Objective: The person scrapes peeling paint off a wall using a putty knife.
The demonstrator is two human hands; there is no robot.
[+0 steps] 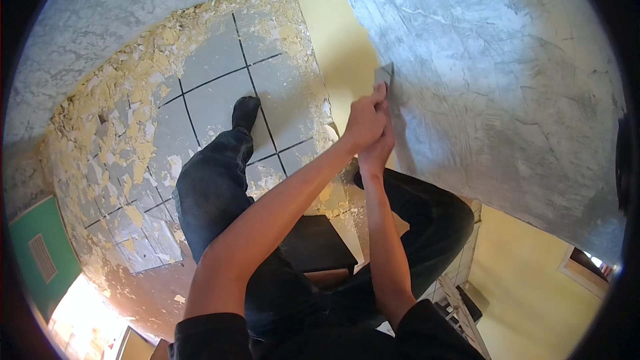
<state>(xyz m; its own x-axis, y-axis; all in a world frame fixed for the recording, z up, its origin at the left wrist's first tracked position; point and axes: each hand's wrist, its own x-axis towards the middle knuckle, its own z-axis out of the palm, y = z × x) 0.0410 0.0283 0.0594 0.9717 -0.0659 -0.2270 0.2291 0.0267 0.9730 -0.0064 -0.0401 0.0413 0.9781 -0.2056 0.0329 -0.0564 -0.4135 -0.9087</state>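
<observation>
A flat-bladed scraper (384, 73) rests against the wall on my right, its blade at the border between yellow paint (345, 50) and bare grey plaster (475, 100). My left hand (366, 121) and my right hand (376, 154) are clasped together around its handle, which they hide. A finger reaches forward along the base of the blade. Below the blade, the yellow paint still covers a strip of wall down to the floor.
Yellow and white paint flakes (135, 135) litter the grey tiled floor (210, 105) along the walls. Beneath me is a black seat (320, 242). A green door (42, 250) with a vent stands at lower left. A wooden ladder-like frame (462, 315) leans behind me, at lower right.
</observation>
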